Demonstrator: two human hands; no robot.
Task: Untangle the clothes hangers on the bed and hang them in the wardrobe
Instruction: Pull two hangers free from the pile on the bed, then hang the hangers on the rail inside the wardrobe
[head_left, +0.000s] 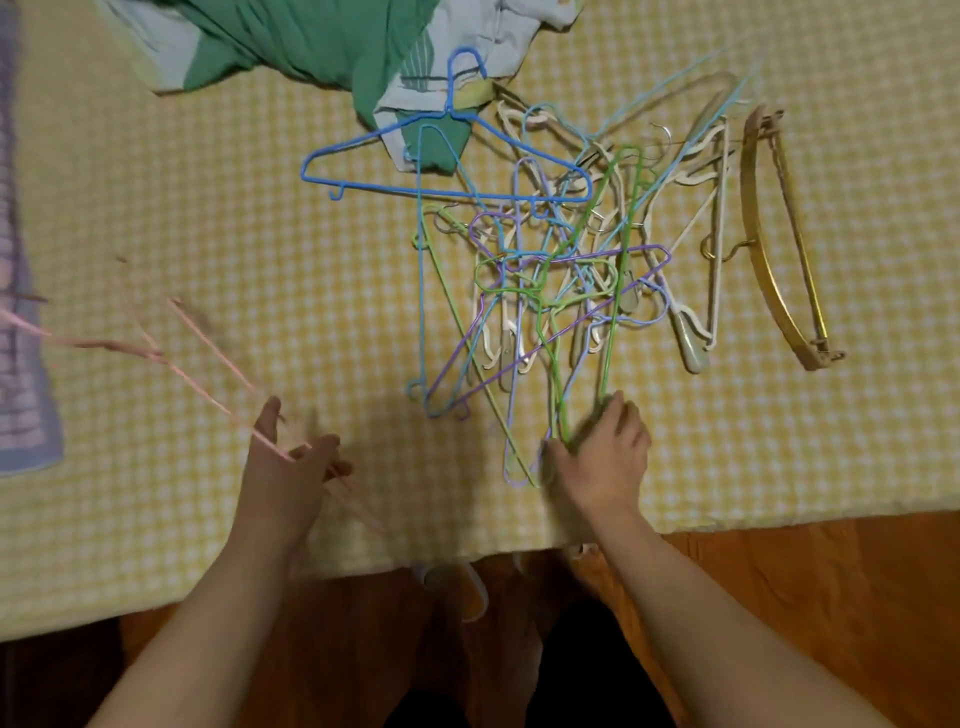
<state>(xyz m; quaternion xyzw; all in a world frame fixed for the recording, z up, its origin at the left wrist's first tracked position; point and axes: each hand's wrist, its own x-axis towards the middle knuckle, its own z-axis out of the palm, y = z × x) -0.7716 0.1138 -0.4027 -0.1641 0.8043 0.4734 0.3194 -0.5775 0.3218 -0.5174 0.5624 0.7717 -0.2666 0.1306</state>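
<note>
A tangled heap of wire and plastic hangers (561, 270) in green, purple, light blue and cream lies on the yellow checked bed (208, 218). A dark blue hanger (447, 156) lies at the heap's far left. My left hand (291, 462) holds a pink wire hanger (208, 384), blurred, out to the left of the heap. My right hand (602, 452) grips the near end of a green wire hanger (618, 270) at the heap's near edge. A gold wooden hanger (769, 249) lies apart on the right.
A green and pale blue cloth (322, 47) is bunched at the far side of the bed. A purple striped cloth (21, 312) lies at the left edge. The bed's near edge (363, 566) runs above an orange-brown floor (805, 597).
</note>
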